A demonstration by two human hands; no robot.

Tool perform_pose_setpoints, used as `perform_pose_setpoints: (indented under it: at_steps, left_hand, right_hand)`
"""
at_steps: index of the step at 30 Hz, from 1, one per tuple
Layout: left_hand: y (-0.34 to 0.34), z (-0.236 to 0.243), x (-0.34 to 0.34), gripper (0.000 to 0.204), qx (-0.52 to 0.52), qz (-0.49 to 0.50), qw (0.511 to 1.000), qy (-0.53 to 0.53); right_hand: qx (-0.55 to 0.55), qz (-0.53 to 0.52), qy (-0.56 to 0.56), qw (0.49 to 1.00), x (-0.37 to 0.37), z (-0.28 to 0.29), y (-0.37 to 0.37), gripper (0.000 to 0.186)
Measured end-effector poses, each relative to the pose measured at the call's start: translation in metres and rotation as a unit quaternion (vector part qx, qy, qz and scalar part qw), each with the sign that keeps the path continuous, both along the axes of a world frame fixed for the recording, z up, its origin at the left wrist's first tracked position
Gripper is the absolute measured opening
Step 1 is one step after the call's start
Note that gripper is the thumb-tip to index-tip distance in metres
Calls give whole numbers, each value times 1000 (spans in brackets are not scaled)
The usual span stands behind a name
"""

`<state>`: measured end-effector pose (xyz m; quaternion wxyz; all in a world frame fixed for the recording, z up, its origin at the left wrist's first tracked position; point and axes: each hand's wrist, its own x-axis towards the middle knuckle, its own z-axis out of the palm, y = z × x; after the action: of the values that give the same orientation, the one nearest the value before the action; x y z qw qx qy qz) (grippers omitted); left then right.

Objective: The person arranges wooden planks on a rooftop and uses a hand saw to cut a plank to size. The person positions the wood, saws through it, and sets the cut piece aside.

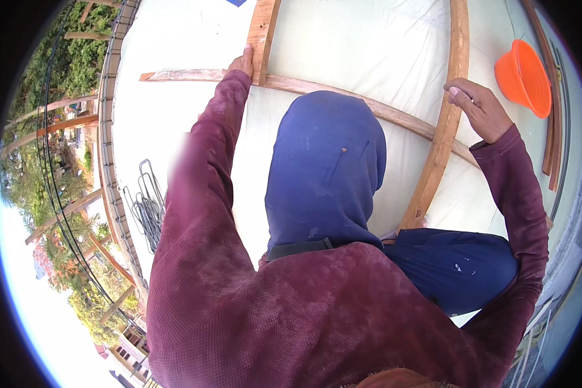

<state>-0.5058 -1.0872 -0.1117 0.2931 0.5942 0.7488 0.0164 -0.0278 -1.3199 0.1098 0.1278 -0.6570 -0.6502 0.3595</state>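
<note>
My left hand (241, 63) is at the upper middle, where a short wooden board (263, 39) meets a thin wooden strip (388, 114). A finger lies up along the board's left edge, and the hand is closed against the joint. Over on the right, my right hand (480, 108) has its fingers curled on the edge of a long wooden beam (438, 149), with the thumb against them. The strip runs across from the left and meets this beam. My raised knee in blue trousers (326, 155) hides part of the strip and the ground between my hands.
White sheeting (362, 39) lies under the wood. An orange plastic basin (520, 74) is at the upper right, beside dark long strips (554, 123). Bent black metal rods (147, 207) lie at left, near an edge with cables (48, 149) and trees beyond. Something blue (237, 2) shows at the top.
</note>
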Motion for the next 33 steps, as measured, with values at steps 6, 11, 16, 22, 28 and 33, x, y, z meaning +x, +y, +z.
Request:
perform_pose_setpoints:
  at_steps: [6,11,16,22,28,33]
  left_hand:
    - [-5,5,-3,100,-14,-67,998,-13]
    - [-3,2,-12,96,-35,10,990,-139]
    - [-5,15,-15,99,-43,-16,963,-267]
    - [13,50,-14,102,-169,-137,952,-215]
    - [30,-22,-43,101,-105,-200,957,-182]
    - [-1,29,-20,94,-142,-143,944,-262]
  right_hand:
    - [-31,38,-53,997,21,-75,-16,35]
    - [-32,90,-152,984,9,-96,-14,35]
    - [117,110,-303,939,13,-123,-18,54]
    - [20,368,-241,898,-82,-109,14,60]
    - [166,287,-26,943,-143,-233,12,49]
    - [57,221,-97,969,-155,-204,11,55]
